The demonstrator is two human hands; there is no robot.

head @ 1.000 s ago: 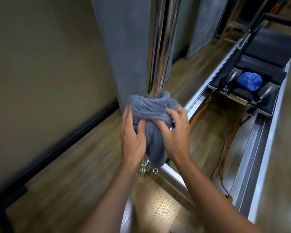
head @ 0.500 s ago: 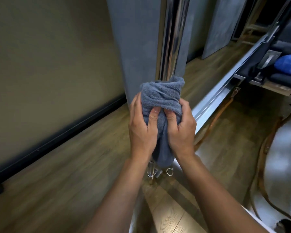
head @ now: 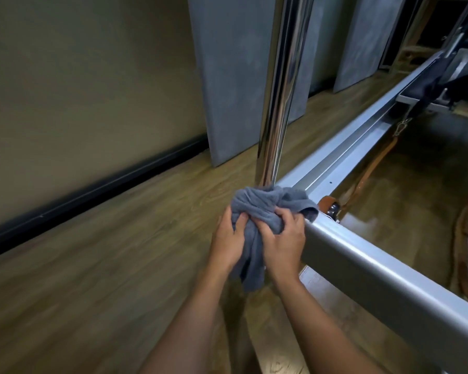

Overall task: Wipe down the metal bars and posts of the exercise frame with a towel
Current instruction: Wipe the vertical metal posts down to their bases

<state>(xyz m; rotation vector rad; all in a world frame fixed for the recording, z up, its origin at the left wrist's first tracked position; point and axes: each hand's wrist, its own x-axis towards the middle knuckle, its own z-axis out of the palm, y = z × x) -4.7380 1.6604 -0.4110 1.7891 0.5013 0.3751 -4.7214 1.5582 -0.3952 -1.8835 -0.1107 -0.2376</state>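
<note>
The grey towel (head: 257,209) is bunched round the foot of the chrome post (head: 277,103), just where the post meets the corner of the frame, with a loose tail hanging down between our wrists. Both hands grip it. Our left hand (head: 226,242) clasps the left side of the bundle, thumb pressed into the cloth. Our right hand (head: 284,244) clasps the right side, its fingers (head: 288,217) curled into the folds.

Right of our hands the grey cross bar (head: 384,276) runs toward the near right. The long side rail (head: 362,136) runs away to the far right, where a brown strap (head: 373,160) hangs below it and what looks like a padded carriage (head: 443,76) sits (the picture is smeared there, so we would not swear to it). Left of the post lie the wooden floor (head: 92,265), a dark skirting (head: 92,195) and the plain wall (head: 79,76). A grey panel (head: 227,76) stands behind the post.

We judge the step in hand to be the bottom end of a stroke on this post. The next move, we think, calls for working the cloth round the joint at the base. Otherwise it means shifting the grip onto the cross bar or side rail, with the towel opened out enough to lie on their flat faces.
</note>
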